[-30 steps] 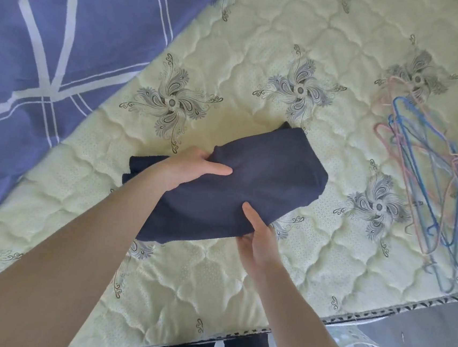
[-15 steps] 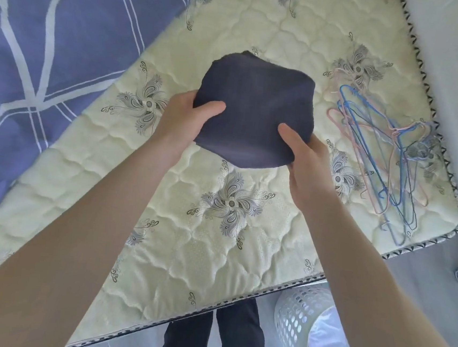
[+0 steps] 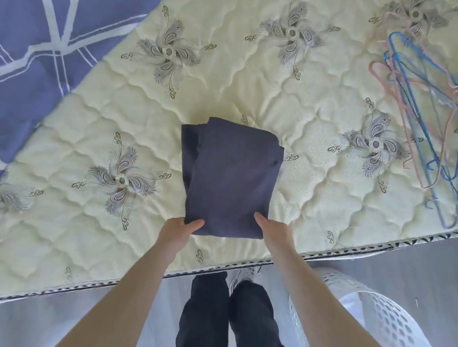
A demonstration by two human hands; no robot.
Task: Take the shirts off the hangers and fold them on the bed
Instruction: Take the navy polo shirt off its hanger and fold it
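Note:
A folded dark navy shirt (image 3: 230,176) lies flat on the cream quilted mattress (image 3: 299,101), near its front edge. My left hand (image 3: 179,231) grips the shirt's near left corner, thumb on top. At the near right corner my right hand (image 3: 274,231) holds the cloth the same way. A tangle of empty blue and pink wire hangers (image 3: 434,120) rests on the mattress at the far right.
A blue blanket with white lines (image 3: 40,32) covers the mattress at the left. A white perforated laundry basket (image 3: 392,329) stands on the grey floor at the lower right. My legs in dark trousers (image 3: 230,319) stand against the mattress edge.
The folded shirt was held up in the air between both hands; now it lies flat on the mattress near the front edge, with both hands still on its near corners.

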